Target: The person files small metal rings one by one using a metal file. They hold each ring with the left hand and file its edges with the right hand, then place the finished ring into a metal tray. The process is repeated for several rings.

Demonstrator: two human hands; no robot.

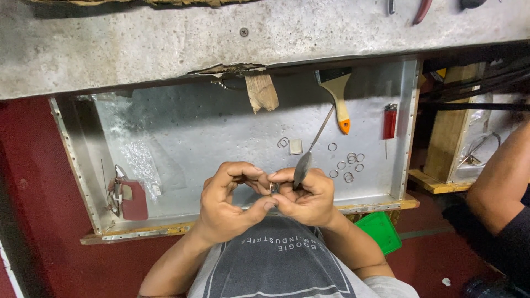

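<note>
My two hands meet over the near edge of the metal tray [182, 132] — my left hand [226, 201] curled with thumb and forefinger pinched close, my right hand [306, 196] closed around a slim metal tool [305, 161] whose long handle slants up and away over the tray. Between my fingertips sits a tiny piece of metal [272, 189], too small for me to tell its shape, and both hands pinch at it. On the tray floor to the right of my hands I count about nine loose small wire rings [349, 167] scattered near each other, with one more doubled ring [282, 143] and one small pale square plate [296, 146] lying just beside it. One brush [339, 99] with a wooden handle and orange tip lies at the back, and one red lighter [390, 121] stands along the right wall. In the left corner of the tray rests one dark red block [133, 200] with some bits of wire beside it. Another person's forearm [499, 182] comes in at the right — well apart from my hands.
</note>
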